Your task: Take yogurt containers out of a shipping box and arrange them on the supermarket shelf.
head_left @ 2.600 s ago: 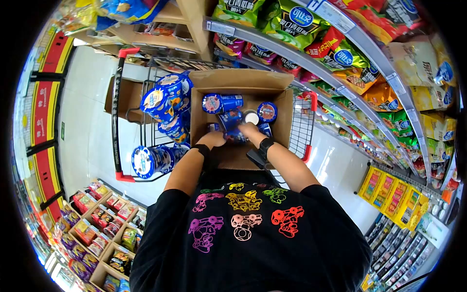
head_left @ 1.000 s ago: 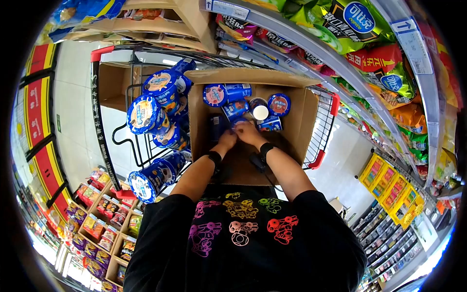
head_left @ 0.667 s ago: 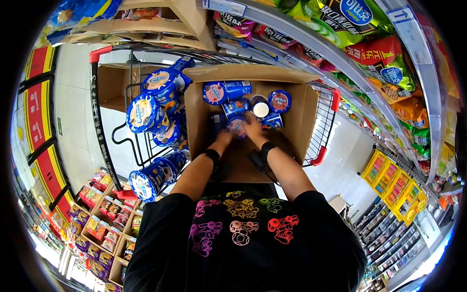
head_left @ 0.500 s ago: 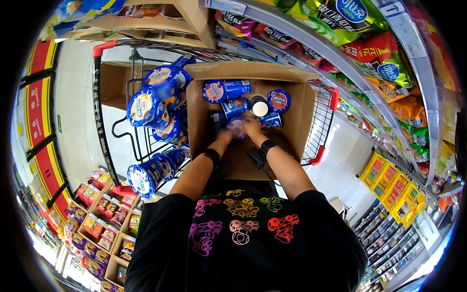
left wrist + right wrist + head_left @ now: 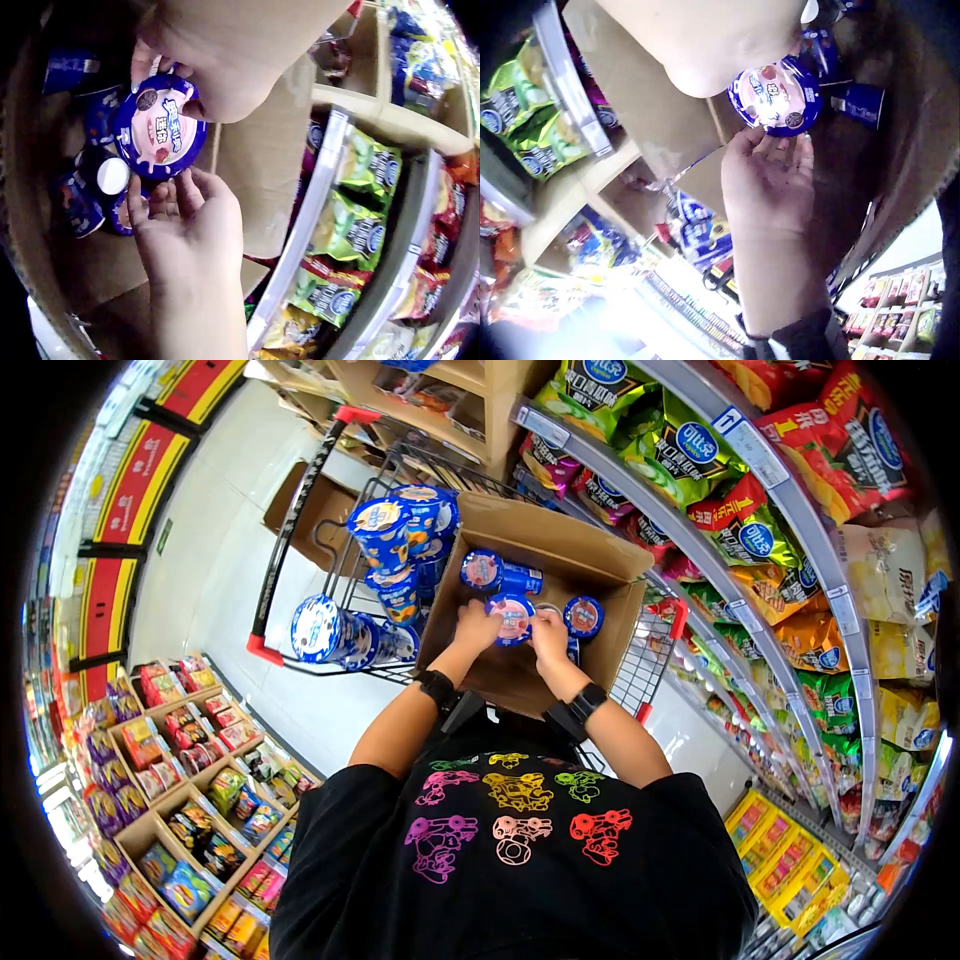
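A blue cup with a pink lid (image 5: 511, 619) is held up level between both hands above the open cardboard box (image 5: 598, 672). The left hand (image 5: 476, 628) grips its left side and the right hand (image 5: 549, 638) its right side. Both wrist views show the round lid facing up, in the left wrist view (image 5: 161, 127) and the right wrist view (image 5: 778, 97), with fingers at opposite edges. Inside the box lie more blue cups, one on its side (image 5: 520, 578) and one upright (image 5: 583, 616). A white round top (image 5: 113, 176) shows beside the held cup in the left wrist view.
The box stands in a wire shopping cart (image 5: 272, 595), whose left part holds several stacked blue cups (image 5: 383, 535). Shelves of chip bags (image 5: 697, 444) run along the right; snack bins (image 5: 190, 822) stand at lower left.
The pink-lidded cup has risen from low in the box and shows more plainly between the hands. The head view has turned and shifted, so cart and box appear further right and tilted.
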Tool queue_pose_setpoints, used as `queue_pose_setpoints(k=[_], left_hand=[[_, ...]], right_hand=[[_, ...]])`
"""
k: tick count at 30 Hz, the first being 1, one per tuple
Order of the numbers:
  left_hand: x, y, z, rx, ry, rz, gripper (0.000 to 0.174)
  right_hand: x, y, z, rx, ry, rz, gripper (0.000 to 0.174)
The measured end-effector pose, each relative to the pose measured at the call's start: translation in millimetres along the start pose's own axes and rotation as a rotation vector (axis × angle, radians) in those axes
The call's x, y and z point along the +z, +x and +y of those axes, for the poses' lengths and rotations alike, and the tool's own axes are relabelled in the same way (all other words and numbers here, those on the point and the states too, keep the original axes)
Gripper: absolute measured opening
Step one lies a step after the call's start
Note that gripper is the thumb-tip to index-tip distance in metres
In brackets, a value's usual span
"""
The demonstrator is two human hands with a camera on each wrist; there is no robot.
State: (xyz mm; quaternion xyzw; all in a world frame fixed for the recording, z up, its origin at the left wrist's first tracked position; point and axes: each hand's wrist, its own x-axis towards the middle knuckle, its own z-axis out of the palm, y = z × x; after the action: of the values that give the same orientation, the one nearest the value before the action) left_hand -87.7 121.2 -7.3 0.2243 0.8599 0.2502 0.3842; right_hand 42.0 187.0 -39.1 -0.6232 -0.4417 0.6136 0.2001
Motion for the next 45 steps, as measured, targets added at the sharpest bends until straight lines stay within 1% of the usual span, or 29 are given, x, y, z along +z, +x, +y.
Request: queue_pose_setpoints(k=[1,3,5,6,7,9,10,11,13,14,15,17,18,21,22,23,25,26,28,32,34,35,36,39,40,43,45], left_hand=[[-10,-14,7,0.056,-0.010,0.015,0.048],[-22,-37,13,0.194,-0.040,0.059,0.041],[-34,-63,24,0.326,-0.091,0.094,0.034],[-37,-77,32,0.397,-0.114,0.141,0.030],[-45,-97,48,0.413,-0.220,0.105,0.030],[-60,-134,82,0.448,-0.429,0.023,0.029],[-59,-141,89,0.533,-0.593,-0.040,0.027],[-58,-148,96,0.582,-0.654,-0.125,0.028],[-49,-159,109,0.653,-0.668,-0.118,0.028],[-48,-168,116,0.681,-0.543,-0.067,0.029],[-49,-182,128,0.701,-0.588,-0.120,0.032],[-35,-191,140,0.857,-0.628,-0.154,0.034],[-31,-198,146,0.848,-0.597,-0.178,0.035],[4,-194,149,0.873,-0.596,-0.202,0.036],[3,-204,156,0.821,-0.499,-0.310,0.037],[16,-203,158,0.900,-0.499,-0.306,0.039],[33,-210,164,0.891,-0.503,-0.335,0.040],[40,-214,169,0.806,-0.496,-0.439,0.042],[58,-216,171,0.751,-0.482,-0.538,0.046],[103,-210,164,0.559,-0.476,-0.692,0.049],[114,-212,163,0.501,-0.407,-0.737,0.049],[121,-212,162,0.472,-0.375,-0.755,0.049],[142,-202,145,0.511,-0.424,-0.674,0.046],[146,-196,133,0.509,-0.320,-0.756,0.044],[148,-193,130,0.461,-0.311,-0.794,0.045],[152,-195,123,0.278,-0.414,-0.828,0.047],[163,-189,114,0.211,-0.403,-0.845,0.053]], right_hand=[[-9,-8,-9,-0.024,0.006,-0.080,0.021],[-33,-36,-34,-0.075,0.222,-0.211,0.023],[-58,-75,-68,-0.143,0.289,-0.308,0.027],[-71,-86,-75,-0.138,0.337,-0.375,0.030],[-81,-109,-93,-0.187,0.356,-0.386,0.033],[-103,-139,-114,-0.269,0.494,-0.457,0.037],[-113,-139,-111,-0.356,0.500,-0.487,0.041],[-124,-144,-113,-0.430,0.549,-0.525,0.045],[-143,-161,-120,-0.487,0.613,-0.478,0.049],[-152,-172,-125,-0.522,0.601,-0.467,0.052],[-162,-176,-125,-0.526,0.607,-0.443,0.055],[-180,-187,-125,-0.596,0.607,-0.388,0.057],[-187,-192,-126,-0.628,0.592,-0.357,0.058],[-211,-193,-117,-0.602,0.563,-0.266,0.058],[-224,-188,-108,-0.583,0.569,-0.262,0.056],[-231,-190,-103,-0.587,0.610,-0.236,0.055],[-245,-200,-99,-0.609,0.626,-0.172,0.054],[-253,-200,-93,-0.617,0.616,-0.156,0.053],[-266,-204,-83,-0.589,0.623,-0.098,0.051],[-286,-193,-53,-0.498,0.560,0.025,0.047],[-290,-173,-21,-0.402,0.561,0.051,0.046],[-292,-164,-8,-0.354,0.560,0.060,0.046],[-293,-162,-1,-0.357,0.546,0.025,0.043],[-287,-155,12,-0.245,0.513,-0.008,0.041],[-287,-157,10,-0.212,0.514,-0.053,0.039],[-281,-138,32,-0.224,0.432,-0.069,0.039],[-276,-114,60,-0.365,0.197,0.050,0.038]])
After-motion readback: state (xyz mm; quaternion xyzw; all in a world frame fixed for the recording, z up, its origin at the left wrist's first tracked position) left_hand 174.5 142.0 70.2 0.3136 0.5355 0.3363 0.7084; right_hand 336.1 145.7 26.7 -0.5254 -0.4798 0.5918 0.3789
